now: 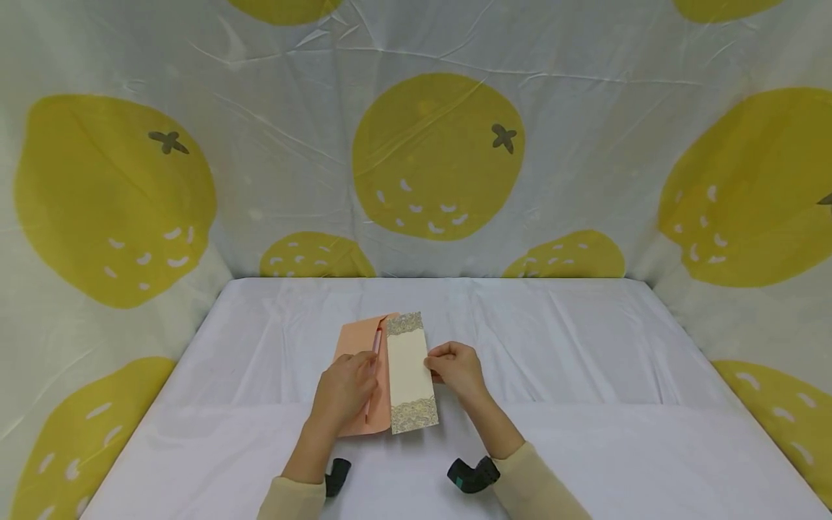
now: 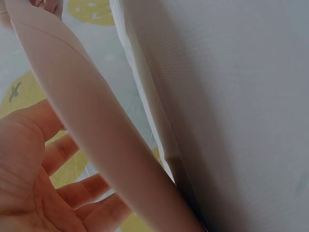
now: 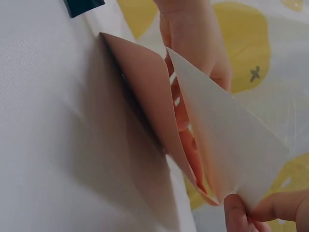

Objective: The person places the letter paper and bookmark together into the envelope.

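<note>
In the head view a peach-pink paper envelope [image 1: 354,334] is held at the middle of the table, with my left hand [image 1: 344,390] gripping it near its open side. A cream card [image 1: 408,367] with lace-patterned bands at top and bottom stands at the envelope's right side. My right hand [image 1: 458,370] pinches the card's right edge between thumb and finger. The left wrist view has the envelope [image 2: 96,106] slanting across, the left fingers partly hidden behind it. From the right wrist, the card's plain back [image 3: 227,130] is angled away from the envelope [image 3: 145,82].
A white cloth covers the table [image 1: 585,347]. Behind and at both sides hangs a pale curtain [image 1: 585,43] printed with big yellow fruits. Black devices [image 1: 473,475] sit at both wrists.
</note>
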The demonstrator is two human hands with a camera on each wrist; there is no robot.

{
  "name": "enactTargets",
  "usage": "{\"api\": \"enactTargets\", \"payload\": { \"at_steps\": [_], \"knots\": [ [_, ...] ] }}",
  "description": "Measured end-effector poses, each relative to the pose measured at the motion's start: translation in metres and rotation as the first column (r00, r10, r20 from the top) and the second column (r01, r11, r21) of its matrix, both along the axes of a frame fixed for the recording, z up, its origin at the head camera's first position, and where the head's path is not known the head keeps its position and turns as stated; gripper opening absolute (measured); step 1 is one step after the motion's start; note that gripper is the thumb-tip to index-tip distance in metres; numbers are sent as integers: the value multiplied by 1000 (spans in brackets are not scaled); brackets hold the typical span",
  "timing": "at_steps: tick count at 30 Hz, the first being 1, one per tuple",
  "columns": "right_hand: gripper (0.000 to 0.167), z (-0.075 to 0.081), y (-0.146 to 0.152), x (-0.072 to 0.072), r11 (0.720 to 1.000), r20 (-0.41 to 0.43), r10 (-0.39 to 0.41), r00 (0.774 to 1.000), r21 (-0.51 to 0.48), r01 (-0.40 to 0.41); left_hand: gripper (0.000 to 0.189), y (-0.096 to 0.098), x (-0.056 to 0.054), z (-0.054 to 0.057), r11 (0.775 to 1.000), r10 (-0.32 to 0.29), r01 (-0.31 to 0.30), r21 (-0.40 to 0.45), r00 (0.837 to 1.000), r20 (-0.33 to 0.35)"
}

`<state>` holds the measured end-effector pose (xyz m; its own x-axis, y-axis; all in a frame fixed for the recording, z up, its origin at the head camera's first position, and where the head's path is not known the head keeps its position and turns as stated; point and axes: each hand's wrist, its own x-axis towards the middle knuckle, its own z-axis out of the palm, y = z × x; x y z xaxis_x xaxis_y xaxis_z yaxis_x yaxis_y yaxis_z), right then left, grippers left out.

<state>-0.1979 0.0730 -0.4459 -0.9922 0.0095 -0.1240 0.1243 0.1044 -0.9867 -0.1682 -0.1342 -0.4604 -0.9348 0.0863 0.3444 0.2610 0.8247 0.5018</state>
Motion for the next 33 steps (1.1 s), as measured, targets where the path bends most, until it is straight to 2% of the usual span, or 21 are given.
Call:
{"api": "enactTargets", "payload": {
  "at_steps": [10,17,22,26,33],
  "knots": [
    [5,-2,-12,0,984,-132,-8,991,178,31,34,2,-1,1,1000,15,-15,-24,1000,6],
    [1,1,-22,0,953,-221,-10,975,294,76,34,1,-1,1,1000,20,-20,-21,1000,11],
    [6,2,-28,-1,926,-263,-28,964,356,124,35,1,-1,1,1000,10,-10,-25,1000,12],
    [7,2,-32,0,915,-284,-16,959,382,128,36,1,0,1,1000,3,-3,-19,1000,4],
    [9,2,-39,1,916,-297,-3,955,383,122,34,2,1,0,1000,13,-12,-6,1000,10]
  ]
}}
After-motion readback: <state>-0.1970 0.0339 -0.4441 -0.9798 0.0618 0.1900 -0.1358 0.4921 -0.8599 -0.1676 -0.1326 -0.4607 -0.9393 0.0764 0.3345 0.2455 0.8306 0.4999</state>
